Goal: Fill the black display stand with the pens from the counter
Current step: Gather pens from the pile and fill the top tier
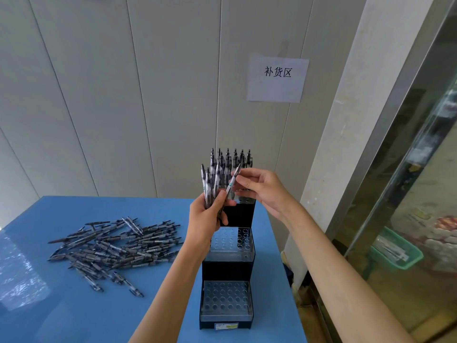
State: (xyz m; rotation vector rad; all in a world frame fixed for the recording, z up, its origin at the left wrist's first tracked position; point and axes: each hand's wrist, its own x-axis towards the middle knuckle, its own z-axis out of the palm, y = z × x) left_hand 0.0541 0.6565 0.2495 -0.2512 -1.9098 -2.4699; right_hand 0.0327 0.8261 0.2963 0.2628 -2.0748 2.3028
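Observation:
A black stepped display stand (227, 268) sits on the blue counter's right side, with three tiers of clear hole grids. Several pens (232, 158) stand upright in its top tier; the middle and bottom tiers hold none. My left hand (206, 220) is raised in front of the stand and grips a bundle of pens (210, 184), tips down. My right hand (257, 185) pinches one pen (233, 179) by its upper end, beside the bundle. A big loose pile of pens (116, 246) lies on the counter to the left.
The blue counter (74, 313) ends just right of the stand. Grey wall panels rise behind, with a paper sign (277, 79). A glass door and a green basket (395, 248) are on the right, below counter level.

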